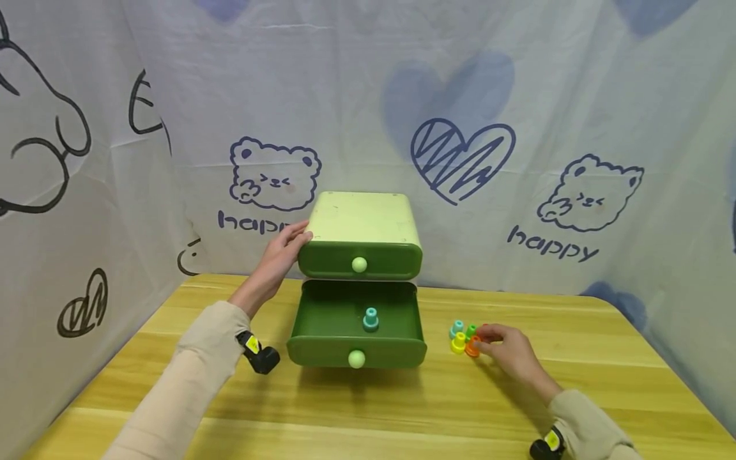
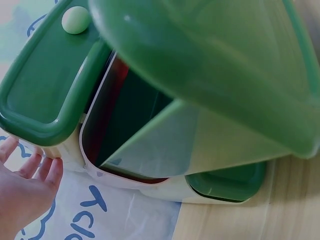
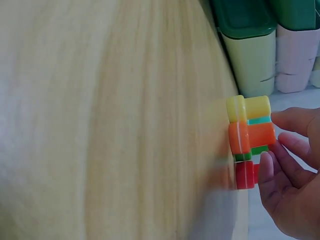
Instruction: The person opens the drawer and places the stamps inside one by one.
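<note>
My left hand (image 1: 282, 251) rests its fingertips against the left side of a small green drawer cabinet (image 1: 362, 217), near the top. Its middle drawer (image 1: 322, 353) is pulled out, with one teal stepped peg (image 1: 370, 319) standing inside. To the right of the cabinet, my right hand (image 1: 508, 348) reaches a tight cluster of small pegs on the table. In the right wrist view, its thumb and fingers are spread beside a yellow peg (image 3: 257, 106), an orange peg (image 3: 260, 134) and a red peg (image 3: 244, 175). Green and teal pegs are partly hidden behind them. No peg appears gripped.
The top drawer (image 1: 328, 262) is pushed in, as is the lowest drawer (image 2: 230, 181), seen in the left wrist view. Everything stands on a wooden table (image 1: 477, 409). A printed cloth (image 1: 356, 96) hangs close behind the cabinet and along both sides.
</note>
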The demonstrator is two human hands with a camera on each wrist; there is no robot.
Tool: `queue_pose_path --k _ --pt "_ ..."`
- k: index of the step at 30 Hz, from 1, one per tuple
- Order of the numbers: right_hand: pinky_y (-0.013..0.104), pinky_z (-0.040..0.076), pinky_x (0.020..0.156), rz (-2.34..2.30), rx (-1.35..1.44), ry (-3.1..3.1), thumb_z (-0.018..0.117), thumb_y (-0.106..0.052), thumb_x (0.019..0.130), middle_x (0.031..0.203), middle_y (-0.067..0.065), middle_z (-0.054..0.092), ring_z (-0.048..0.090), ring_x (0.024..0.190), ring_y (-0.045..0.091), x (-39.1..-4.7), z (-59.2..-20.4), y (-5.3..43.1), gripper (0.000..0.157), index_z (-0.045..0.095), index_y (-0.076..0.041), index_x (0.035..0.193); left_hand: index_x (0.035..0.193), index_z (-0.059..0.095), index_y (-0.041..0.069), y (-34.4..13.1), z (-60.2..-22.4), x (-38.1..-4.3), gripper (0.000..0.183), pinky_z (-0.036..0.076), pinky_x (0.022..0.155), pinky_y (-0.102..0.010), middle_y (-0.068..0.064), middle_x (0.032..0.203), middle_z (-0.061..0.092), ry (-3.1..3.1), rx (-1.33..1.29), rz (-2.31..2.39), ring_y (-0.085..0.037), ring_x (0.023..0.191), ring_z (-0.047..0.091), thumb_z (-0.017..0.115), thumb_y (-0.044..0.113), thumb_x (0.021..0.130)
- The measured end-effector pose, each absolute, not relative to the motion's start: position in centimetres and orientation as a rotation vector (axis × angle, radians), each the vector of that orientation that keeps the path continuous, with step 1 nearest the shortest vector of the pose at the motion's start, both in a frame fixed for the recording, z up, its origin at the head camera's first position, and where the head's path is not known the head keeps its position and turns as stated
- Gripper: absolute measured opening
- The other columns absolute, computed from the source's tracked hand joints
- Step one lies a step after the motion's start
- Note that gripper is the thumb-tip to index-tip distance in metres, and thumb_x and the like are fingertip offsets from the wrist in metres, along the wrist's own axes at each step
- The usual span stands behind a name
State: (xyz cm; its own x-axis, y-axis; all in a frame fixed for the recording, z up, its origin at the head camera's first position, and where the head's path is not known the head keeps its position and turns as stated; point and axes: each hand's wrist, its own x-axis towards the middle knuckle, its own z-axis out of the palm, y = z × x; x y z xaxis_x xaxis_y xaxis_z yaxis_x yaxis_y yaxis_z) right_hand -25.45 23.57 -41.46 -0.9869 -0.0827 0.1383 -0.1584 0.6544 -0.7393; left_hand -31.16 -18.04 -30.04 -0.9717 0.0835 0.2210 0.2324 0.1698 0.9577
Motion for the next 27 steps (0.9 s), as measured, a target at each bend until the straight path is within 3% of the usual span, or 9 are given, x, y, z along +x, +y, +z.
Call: queue_pose_path --k 8,27 --pt "0.027 0.052 0.060 1.280 0.181 -2.804 0.072 -0.004 0.084 0.094 0.012 0.067 0.062 0.086 0.026 -25.65 -41.98 23.54 0.029 0.066 0.010 0.108 0.151 0.029 0.004 -18.15 -29.97 -30.96 0.057 0.031 0.110 -0.043 -0.020 0.150 0.032 -2.291 -0.327 -1.962 -0.033 0.132 0.037 0.047 0.027 0.101" --pt "0.025 0.050 0.056 1.182 0.251 -2.835 0.076 -0.005 0.080 0.085 0.006 0.066 0.060 0.076 0.019 -25.85 -42.28 23.61 0.024 0.066 0.007 0.098 0.151 0.030 0.003 -18.18 -29.82 -31.09 0.057 0.031 0.110 -0.042 -0.019 0.150 0.032 -2.298 -0.312 -1.978 -0.033 0.133 0.037 0.047 0.027 0.102"
